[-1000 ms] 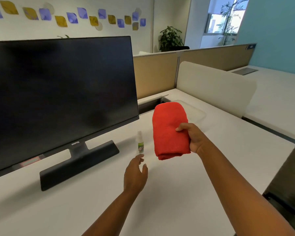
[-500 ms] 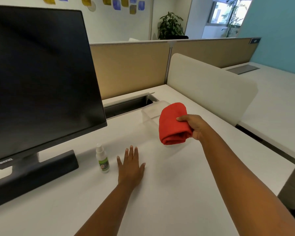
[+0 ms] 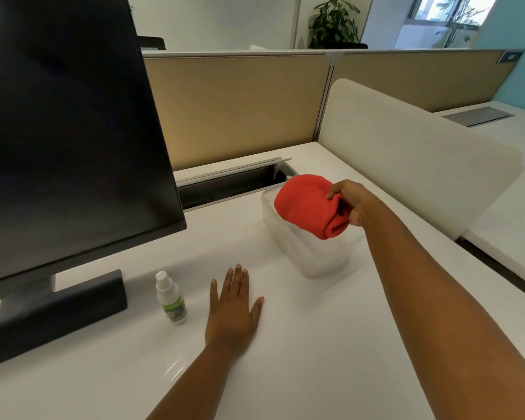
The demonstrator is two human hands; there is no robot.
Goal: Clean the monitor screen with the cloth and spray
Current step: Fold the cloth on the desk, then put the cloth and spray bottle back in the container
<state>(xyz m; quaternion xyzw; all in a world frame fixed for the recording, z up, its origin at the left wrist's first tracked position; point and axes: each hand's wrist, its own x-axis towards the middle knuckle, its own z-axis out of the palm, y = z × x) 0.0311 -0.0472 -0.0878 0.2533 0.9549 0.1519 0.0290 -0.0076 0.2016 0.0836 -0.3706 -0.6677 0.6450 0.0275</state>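
Observation:
The black monitor (image 3: 67, 131) stands at the left on its dark base (image 3: 58, 313), screen off. A small white spray bottle (image 3: 171, 298) with a green label stands upright on the white desk just right of the base. My left hand (image 3: 232, 310) lies flat on the desk, fingers apart, a short way right of the bottle and not touching it. My right hand (image 3: 350, 203) grips a folded red cloth (image 3: 308, 204) and holds it over a clear plastic container (image 3: 312, 256).
An open cable trough (image 3: 231, 184) runs along the desk's back edge behind the container. A beige partition (image 3: 240, 107) closes the back and a white divider panel (image 3: 406, 153) the right side. A neighbouring desk lies beyond the divider.
My view has swung right and down. My right hand carried the red cloth away from the screen to above the clear container. My left hand settled flat on the desk beside the bottle.

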